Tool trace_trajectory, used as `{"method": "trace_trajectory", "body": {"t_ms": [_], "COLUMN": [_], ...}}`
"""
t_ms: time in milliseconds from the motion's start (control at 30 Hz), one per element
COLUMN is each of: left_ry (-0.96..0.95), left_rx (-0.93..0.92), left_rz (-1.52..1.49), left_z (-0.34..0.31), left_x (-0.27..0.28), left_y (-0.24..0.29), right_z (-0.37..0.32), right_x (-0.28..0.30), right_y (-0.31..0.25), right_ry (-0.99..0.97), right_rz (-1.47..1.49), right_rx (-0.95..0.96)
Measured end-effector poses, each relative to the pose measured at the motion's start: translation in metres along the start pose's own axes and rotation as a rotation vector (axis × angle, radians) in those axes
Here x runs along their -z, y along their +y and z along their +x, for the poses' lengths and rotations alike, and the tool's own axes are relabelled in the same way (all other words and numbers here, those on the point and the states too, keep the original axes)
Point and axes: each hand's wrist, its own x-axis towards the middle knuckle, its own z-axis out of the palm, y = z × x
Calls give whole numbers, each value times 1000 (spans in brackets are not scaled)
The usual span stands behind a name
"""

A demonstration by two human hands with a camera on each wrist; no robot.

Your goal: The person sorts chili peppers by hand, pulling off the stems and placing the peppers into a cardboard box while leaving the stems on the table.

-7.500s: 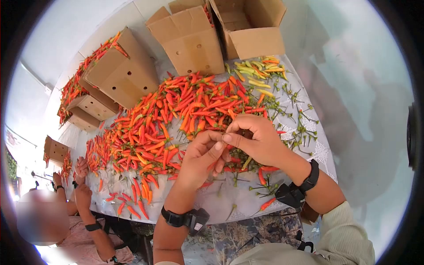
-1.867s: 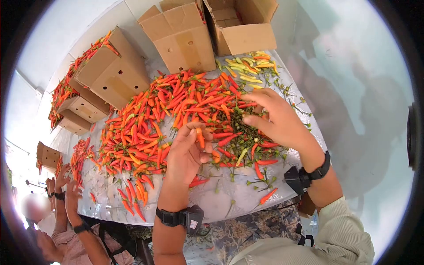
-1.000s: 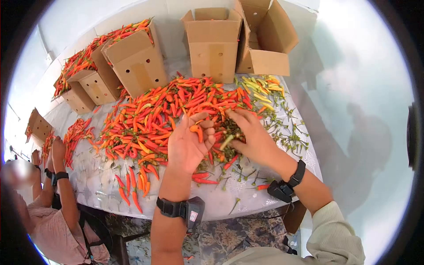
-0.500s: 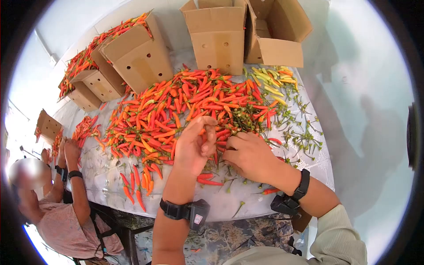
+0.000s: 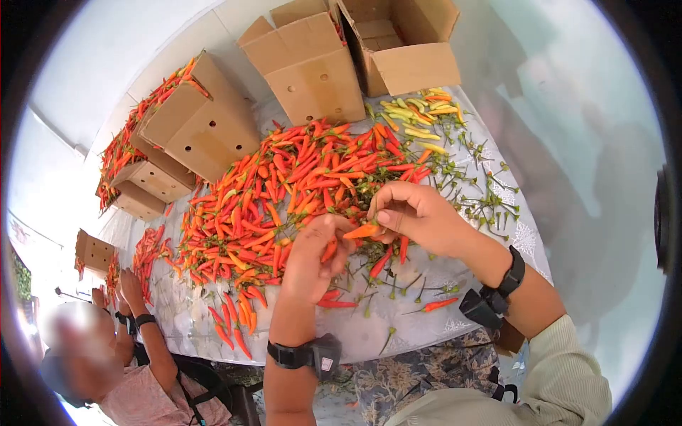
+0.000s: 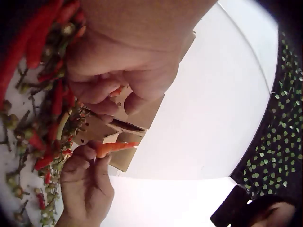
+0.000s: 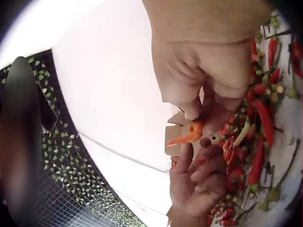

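Observation:
My right hand (image 5: 424, 219) pinches an orange chili pepper (image 5: 362, 231) by its stem end, between thumb and fingers, just above the pile. Its pointed tip faces my left hand (image 5: 304, 259); in the right wrist view this orange chili (image 7: 187, 137) shows whole. The left hand, palm turned up and fingers curled, holds a red chili (image 5: 329, 250), mostly hidden by the fingers. Only a small bit of that chili (image 6: 116, 91) shows in the left wrist view. Beneath both hands lies a large heap of red and orange chilies (image 5: 241, 213).
Cut green stems (image 5: 490, 202) lie scattered at the table's right side, near a small group of yellow chilies (image 5: 419, 117). Cardboard boxes (image 5: 309, 78) line the back, several filled with chilies. At the left another person (image 5: 153, 383) works at the same table.
Half a second ago my right hand was lower, at the pile; now it is raised with an orange chili pinched. Both hands have come closer together, and the head view has tilted.

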Motion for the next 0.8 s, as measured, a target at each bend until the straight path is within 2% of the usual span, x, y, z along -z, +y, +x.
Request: {"method": "trace_trajectory", "body": {"t_ms": [33,133,200,233,333,533,733,800], "left_ry": [114,-75,-63,-57,-52,-109,-145,-142], "left_rx": [-25,4,6,5,-69,-55,-84,-80], "left_rz": [43,95,66,50,7,46,56,69], "left_z": [0,0,1,1,2,4,2,0], "left_x": [-10,-12,-12,-12,-8,-9,-10,-11], "left_y": [-5,-6,-8,-8,-10,-14,-15,-14], "right_z": [-1,-2,-2,-5,-6,-2,-6,-7], "right_x": [-3,-14,-17,-19,-23,-18,-17,-15], "right_y": [1,7,9,6,-2,5,3,0], "right_ry": [31,117,152,154,198,227,180,123], "right_rz": [-140,-497,-660,-649,-691,-780,-536,-310], "right_rx": [104,405,587,515,590,672,379,178]}}
